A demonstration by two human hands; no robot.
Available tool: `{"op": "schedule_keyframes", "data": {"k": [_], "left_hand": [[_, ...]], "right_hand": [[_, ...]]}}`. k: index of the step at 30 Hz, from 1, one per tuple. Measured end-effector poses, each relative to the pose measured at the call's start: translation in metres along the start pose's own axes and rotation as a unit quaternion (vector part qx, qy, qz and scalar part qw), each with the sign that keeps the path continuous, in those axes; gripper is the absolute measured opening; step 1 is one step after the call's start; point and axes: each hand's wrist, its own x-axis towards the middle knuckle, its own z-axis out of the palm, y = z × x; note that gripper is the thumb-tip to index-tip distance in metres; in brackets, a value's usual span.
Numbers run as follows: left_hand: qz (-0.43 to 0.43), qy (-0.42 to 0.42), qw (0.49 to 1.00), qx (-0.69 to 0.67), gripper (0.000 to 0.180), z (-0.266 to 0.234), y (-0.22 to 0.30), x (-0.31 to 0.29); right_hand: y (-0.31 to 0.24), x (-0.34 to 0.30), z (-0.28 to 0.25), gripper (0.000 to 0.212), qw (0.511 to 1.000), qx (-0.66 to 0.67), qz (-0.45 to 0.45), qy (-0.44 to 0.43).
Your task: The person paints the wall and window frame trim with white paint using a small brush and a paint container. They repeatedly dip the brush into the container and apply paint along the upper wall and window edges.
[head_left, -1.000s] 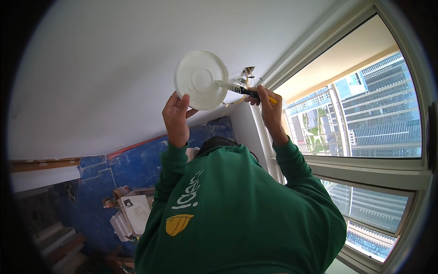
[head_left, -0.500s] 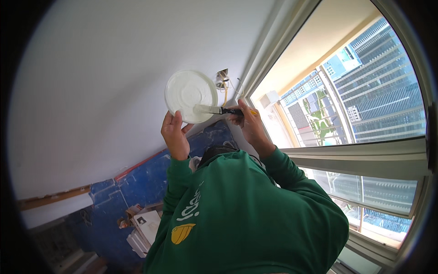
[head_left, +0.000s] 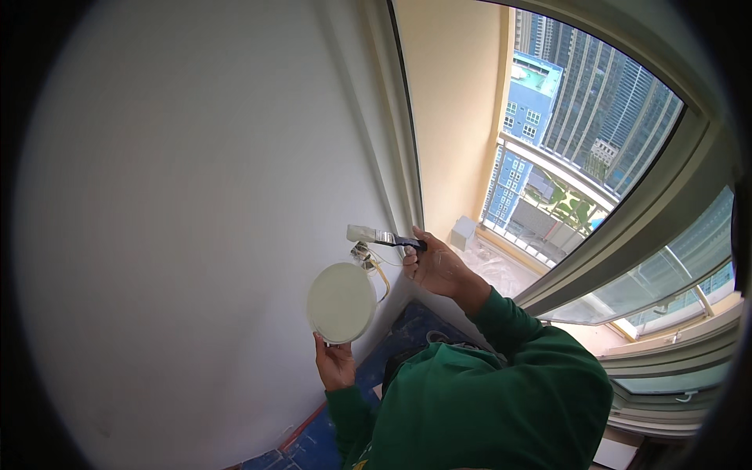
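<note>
My left hand [head_left: 335, 366] grips the lower rim of a round, pale paint bucket lid [head_left: 341, 301], its thumb and fingers closed on the edge. Held in my right hand [head_left: 437, 268] is a flat paintbrush [head_left: 385, 237] with a black handle and a metal band. Whitish paint coats its bristles, which point left and are apart from the lid, above it. Behind both is a pale wall [head_left: 196, 196]. Close to the brush and lid, an open wall box [head_left: 362, 254] shows bare wires, one a yellow cable [head_left: 384, 282] hanging down.
A large window frame [head_left: 627, 204] stands at the right, with a balcony railing [head_left: 560, 164] and tall buildings beyond. A small white box [head_left: 463, 230] sits outside near plastic sheeting [head_left: 501, 270]. Blue covering [head_left: 313, 439] lies on the floor along the wall.
The brush has left the lid's surface and risen beside the wall box. The lid, now turned to a plainer face, sits lower in view. The view has shifted toward the wall and window.
</note>
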Motion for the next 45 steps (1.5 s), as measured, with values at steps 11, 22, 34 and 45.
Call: {"op": "schedule_keyframes", "data": {"k": [11, 22, 34, 45], "left_hand": [[0.005, -0.031, 1.000, -0.001, 0.040, -0.026, 0.035, -0.009], [0.075, 0.007, 0.997, -0.006, 0.038, -0.033, 0.057, -0.018], [0.062, -0.003, 0.998, 0.002, 0.041, -0.051, 0.071, -0.012], [0.086, 0.023, 0.996, -0.021, 0.036, -0.058, 0.083, -0.018]], "right_hand": [[-0.121, 0.069, 0.114, 0.035, 0.800, -0.291, -0.510, -0.127], [-0.179, 0.121, 0.199, 0.021, 0.396, -0.550, -0.735, -0.007], [-0.146, 0.123, 0.077, 0.019, 0.414, -0.680, -0.603, 0.045], [-0.165, 0.099, 0.119, 0.024, 0.366, -0.766, -0.524, 0.073]]}}
